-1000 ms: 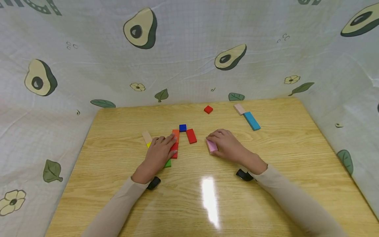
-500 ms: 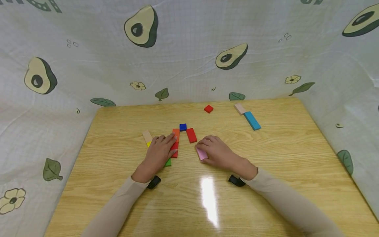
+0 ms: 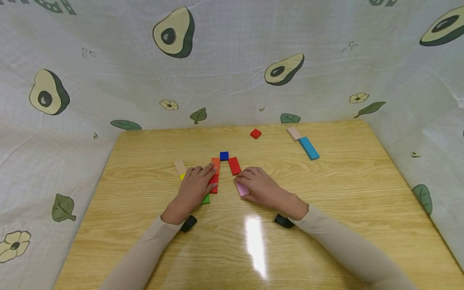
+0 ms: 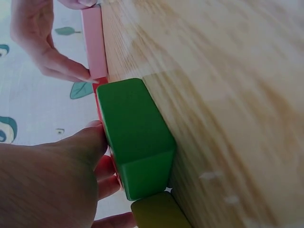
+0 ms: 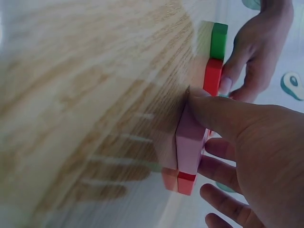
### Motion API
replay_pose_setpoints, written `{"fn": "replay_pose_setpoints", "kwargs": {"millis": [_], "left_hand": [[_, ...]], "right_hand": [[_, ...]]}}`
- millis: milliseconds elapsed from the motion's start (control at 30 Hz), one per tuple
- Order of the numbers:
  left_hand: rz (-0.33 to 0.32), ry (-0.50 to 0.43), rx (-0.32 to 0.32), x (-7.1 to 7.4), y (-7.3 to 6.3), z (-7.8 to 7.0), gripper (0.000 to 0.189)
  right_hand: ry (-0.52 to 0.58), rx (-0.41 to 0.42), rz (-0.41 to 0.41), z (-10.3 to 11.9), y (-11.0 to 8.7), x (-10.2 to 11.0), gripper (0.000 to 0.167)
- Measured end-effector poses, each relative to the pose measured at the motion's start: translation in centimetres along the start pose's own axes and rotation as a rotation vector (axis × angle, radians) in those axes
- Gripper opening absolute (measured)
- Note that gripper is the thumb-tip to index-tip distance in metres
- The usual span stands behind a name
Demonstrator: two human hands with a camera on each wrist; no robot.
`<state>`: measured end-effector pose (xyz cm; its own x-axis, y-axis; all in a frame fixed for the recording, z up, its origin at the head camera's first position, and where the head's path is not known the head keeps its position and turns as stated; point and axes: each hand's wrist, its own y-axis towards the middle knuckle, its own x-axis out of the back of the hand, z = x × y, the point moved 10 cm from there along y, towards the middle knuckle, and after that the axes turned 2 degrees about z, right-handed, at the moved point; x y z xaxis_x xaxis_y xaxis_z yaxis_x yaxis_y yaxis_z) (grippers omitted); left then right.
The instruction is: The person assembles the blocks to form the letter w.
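Note:
My right hand (image 3: pixel 262 187) pinches a pink wooden block (image 3: pixel 242 189) between thumb and fingers, flat on the table. Just beyond that block's far end lies a red block (image 3: pixel 234 166). My left hand (image 3: pixel 195 187) rests over a row of blocks, its fingers on an orange block (image 3: pixel 215 162) and its thumb at a red block (image 3: pixel 214 186). Partly under this hand show a green block (image 3: pixel 206 199) and a yellow block (image 3: pixel 182 176), with a beige block (image 3: pixel 179 166) beyond. A dark blue block (image 3: pixel 224 156) sits between the orange block and the right-hand red one.
Towards the back of the wooden table (image 3: pixel 145 249) lies a small red block (image 3: pixel 255 133). Further right, a pale pink block (image 3: pixel 294 133) touches the end of a long light-blue block (image 3: pixel 309 148). An avocado-patterned cloth (image 3: pixel 232 80) hangs behind and at the sides.
My right hand has slid the pink block to the left and slightly nearer to me, up to the near end of the right-hand red block. My left hand has stayed in place.

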<state>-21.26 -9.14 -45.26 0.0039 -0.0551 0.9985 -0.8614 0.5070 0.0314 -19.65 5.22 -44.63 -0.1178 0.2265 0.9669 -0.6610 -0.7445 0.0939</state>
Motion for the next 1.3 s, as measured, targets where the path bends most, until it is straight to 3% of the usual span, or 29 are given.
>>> {"fn": "replay_pose_setpoints", "kwargs": {"millis": [633, 933, 1300], "left_hand": [[0.020, -0.022, 0.005, -0.2, 0.1, 0.2, 0.053], [0.028, -0.016, 0.005, -0.3, 0.2, 0.1, 0.053], [-0.013, -0.005, -0.010, 0.0, 0.0, -0.2, 0.052]], "right_hand": [[-0.036, 0.020, -0.055, 0.2, 0.0, 1.0, 0.046], [-0.056, -0.008, -0.061, -0.2, 0.3, 1.0, 0.043], [-0.070, -0.026, -0.065, -0.5, 0.4, 0.7, 0.044]]}}
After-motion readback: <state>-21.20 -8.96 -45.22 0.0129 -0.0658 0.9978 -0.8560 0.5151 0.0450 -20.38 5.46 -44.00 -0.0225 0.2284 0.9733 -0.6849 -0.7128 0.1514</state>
